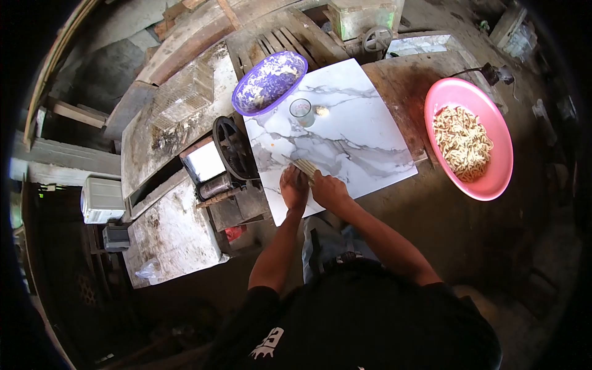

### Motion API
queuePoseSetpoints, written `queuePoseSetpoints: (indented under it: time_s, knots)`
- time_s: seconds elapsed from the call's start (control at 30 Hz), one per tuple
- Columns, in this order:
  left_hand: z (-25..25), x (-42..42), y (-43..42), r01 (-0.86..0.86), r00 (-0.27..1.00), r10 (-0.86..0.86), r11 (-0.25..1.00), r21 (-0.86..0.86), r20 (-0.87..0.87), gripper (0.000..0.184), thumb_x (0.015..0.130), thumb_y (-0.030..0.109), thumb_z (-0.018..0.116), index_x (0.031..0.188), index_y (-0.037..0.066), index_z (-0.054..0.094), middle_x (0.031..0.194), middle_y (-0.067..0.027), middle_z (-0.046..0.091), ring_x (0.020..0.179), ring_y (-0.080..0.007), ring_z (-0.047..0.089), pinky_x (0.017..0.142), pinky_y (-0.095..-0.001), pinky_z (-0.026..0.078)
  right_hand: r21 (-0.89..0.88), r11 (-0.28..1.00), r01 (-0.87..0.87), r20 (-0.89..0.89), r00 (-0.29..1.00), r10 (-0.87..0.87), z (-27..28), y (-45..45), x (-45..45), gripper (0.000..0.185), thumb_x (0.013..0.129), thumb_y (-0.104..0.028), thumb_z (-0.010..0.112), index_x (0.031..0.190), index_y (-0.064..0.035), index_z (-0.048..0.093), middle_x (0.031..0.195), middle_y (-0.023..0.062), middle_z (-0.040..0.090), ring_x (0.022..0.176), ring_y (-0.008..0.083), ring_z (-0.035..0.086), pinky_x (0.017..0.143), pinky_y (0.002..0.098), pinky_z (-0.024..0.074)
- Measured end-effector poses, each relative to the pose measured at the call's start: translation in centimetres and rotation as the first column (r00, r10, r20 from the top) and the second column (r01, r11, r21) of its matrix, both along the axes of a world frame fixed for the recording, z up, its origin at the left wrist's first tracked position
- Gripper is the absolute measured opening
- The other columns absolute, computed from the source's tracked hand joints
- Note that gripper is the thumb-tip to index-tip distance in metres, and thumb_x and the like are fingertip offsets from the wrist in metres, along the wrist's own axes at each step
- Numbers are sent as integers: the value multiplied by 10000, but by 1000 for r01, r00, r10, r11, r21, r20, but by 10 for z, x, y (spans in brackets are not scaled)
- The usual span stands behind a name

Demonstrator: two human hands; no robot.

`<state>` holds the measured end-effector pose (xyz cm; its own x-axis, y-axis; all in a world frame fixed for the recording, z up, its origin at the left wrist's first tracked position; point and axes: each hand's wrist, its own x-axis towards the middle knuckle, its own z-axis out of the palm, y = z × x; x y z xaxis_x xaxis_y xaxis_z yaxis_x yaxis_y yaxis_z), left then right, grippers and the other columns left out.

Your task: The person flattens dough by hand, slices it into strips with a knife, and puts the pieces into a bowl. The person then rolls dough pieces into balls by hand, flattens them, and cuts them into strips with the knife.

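Observation:
Pale dough strips (304, 165), lying side by side, are between my hands at the near part of the marble-patterned board (361, 142). My right hand (330, 190) is closed on the strips from the right, its fingertips on their near end. My left hand (295, 187) is closed close against their left side. A thin edge shows above its fingers, but what it grips is hidden. Farther up the board stand a clear glass (301, 112) and, beside it, a small pale lump of dough (322, 111).
A purple basin (300, 61) with white, flour-like residue overlaps the board's far left corner. To the right, a pink basin (502, 151) holds many twisted dough pieces (461, 142). A machine with a black handwheel (231, 148) stands left of the board. A white container (103, 200) is farther left.

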<state>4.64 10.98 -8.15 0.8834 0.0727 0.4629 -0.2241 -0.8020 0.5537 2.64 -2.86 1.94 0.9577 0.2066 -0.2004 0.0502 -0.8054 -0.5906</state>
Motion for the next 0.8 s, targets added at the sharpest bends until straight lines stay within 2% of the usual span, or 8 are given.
queuePoseSetpoints:
  time_s: [0.07, 0.2, 0.37, 0.47, 0.6, 0.63, 0.7, 0.8]
  knots:
    - [-1, -2, 1, 4, 1000, -4, 999, 36, 8, 276, 798, 107, 647, 1063, 29, 634, 1123, -155, 637, 1103, -347, 568, 981, -449, 423, -10, 1000, 3, -29, 1000, -3, -1, -5, -6, 273, 871, -209, 542, 1004, 20, 479, 764, 265, 650, 735, 436, 655, 659, 510, 534]
    - [-2, -5, 2, 8, 1000, -8, 999, 31, 4, 265, 820, 114, 641, 1068, 22, 647, 1139, -158, 641, 1129, -343, 566, 1018, -435, 405, -61, 998, 3, -66, 998, -7, 0, -28, -30, 277, 886, -242, 525, 1023, -6, 479, 763, 252, 650, 731, 436, 652, 654, 517, 529]
    - [0, -7, -1, -10, 1000, 10, 997, -71, -1, 215, 848, 122, 628, 1022, 10, 685, 1155, -172, 638, 1154, -338, 563, 1054, -428, 378, -89, 996, 18, -131, 991, -30, 16, -62, -72, 320, 896, -287, 527, 1055, -15, 471, 764, 249, 644, 750, 452, 637, 665, 548, 505]
    - [-2, -6, 1, -23, 998, 28, 997, -77, 63, 192, 838, 115, 621, 980, 4, 689, 1158, -140, 643, 1116, -305, 586, 1053, -447, 379, -108, 993, 40, -184, 981, -60, 32, -76, -91, 353, 903, -309, 523, 1086, -14, 461, 769, 254, 641, 772, 462, 628, 679, 564, 488]
    - [-4, -4, 1, -24, 999, 27, 999, -48, 47, 193, 833, 105, 618, 984, 6, 688, 1148, -135, 647, 1118, -304, 585, 1047, -449, 387, -119, 993, 25, -271, 961, -57, 31, -83, -97, 361, 921, -314, 505, 1127, -22, 447, 783, 255, 641, 779, 456, 627, 695, 559, 480]
    - [-5, -4, 2, -23, 999, 26, 997, -69, 43, 190, 830, 105, 623, 981, 10, 688, 1138, -135, 650, 1111, -306, 589, 1042, -449, 393, -118, 993, 26, -270, 961, -57, 27, -80, -95, 361, 921, -314, 505, 1127, -22, 447, 783, 255, 641, 779, 456, 627, 695, 559, 480]
    - [-1, -2, 1, -14, 999, 18, 996, -88, 44, 186, 827, 104, 627, 978, 14, 688, 1127, -135, 653, 1103, -307, 593, 1037, -449, 399, -73, 997, -3, -141, 990, -8, 18, -66, -84, 336, 930, -305, 495, 1092, -14, 454, 789, 238, 649, 772, 443, 632, 694, 541, 486]
    - [4, -5, 1, -43, 999, 43, 990, -135, 4, 180, 816, 95, 636, 971, 20, 685, 1097, -136, 661, 1080, -310, 605, 1029, -448, 408, -52, 998, -36, -137, 990, 28, 16, -38, -51, 318, 928, -294, 498, 1058, -8, 457, 787, 221, 657, 770, 432, 639, 687, 523, 497]
